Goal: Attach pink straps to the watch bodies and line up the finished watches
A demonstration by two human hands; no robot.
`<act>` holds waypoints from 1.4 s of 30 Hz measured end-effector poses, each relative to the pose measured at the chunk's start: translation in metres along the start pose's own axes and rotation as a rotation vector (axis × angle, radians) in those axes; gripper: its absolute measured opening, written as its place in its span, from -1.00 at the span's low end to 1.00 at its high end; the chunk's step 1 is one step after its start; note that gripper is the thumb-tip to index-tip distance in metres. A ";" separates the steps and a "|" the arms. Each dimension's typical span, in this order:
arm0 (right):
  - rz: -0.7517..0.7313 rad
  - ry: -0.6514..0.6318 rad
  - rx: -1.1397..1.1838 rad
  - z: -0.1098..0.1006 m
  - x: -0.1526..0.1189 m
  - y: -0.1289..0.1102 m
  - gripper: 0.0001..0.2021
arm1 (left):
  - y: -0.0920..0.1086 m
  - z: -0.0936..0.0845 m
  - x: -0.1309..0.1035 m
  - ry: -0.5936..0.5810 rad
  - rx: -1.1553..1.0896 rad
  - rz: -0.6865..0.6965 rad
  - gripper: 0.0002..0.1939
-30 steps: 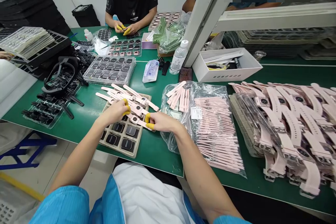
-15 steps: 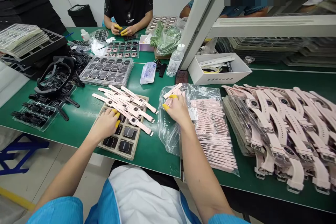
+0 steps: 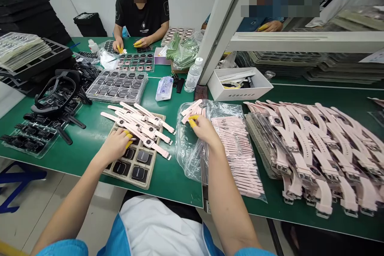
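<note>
A clear bottle (image 3: 193,78) I see upright beside a slanting white post (image 3: 220,28), an open white box (image 3: 240,93) to its right, a soft packet (image 3: 164,89) nearby, green straps (image 3: 177,53) in plastic, a black-shirted person (image 3: 143,14) across from my camera, dark trays (image 3: 31,18) stacked far left.

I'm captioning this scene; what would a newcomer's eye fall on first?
Probably the broad heap of pink-strapped watches, on the right of the green table. Next, a smaller watch cluster lies across the beige tray left of centre, by the left hand. Farther left, a large black looped band sits among black straps.
</note>
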State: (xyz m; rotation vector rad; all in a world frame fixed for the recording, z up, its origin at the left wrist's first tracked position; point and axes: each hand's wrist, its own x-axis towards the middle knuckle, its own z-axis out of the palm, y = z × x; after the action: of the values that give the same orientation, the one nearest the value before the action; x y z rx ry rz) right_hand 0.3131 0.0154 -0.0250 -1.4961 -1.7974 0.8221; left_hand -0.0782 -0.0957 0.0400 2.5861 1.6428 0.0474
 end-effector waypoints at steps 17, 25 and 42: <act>0.260 -0.178 1.085 0.047 -0.021 -0.087 -0.51 | 0.075 0.027 0.146 0.275 -0.924 0.036 -0.64; 0.281 -0.346 1.019 0.051 -0.024 -0.084 -0.62 | 0.070 0.041 0.138 0.286 -0.779 0.271 -0.43; 0.271 -0.376 1.207 0.052 -0.024 -0.083 -0.67 | 0.071 0.038 0.134 0.308 -0.782 0.252 -0.49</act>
State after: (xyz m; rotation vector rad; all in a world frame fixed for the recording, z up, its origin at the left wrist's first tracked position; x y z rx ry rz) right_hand 0.2263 -0.0238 0.0082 -0.7625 -0.8912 1.9465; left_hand 0.0455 -0.0067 0.0060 2.1854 1.0279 0.9342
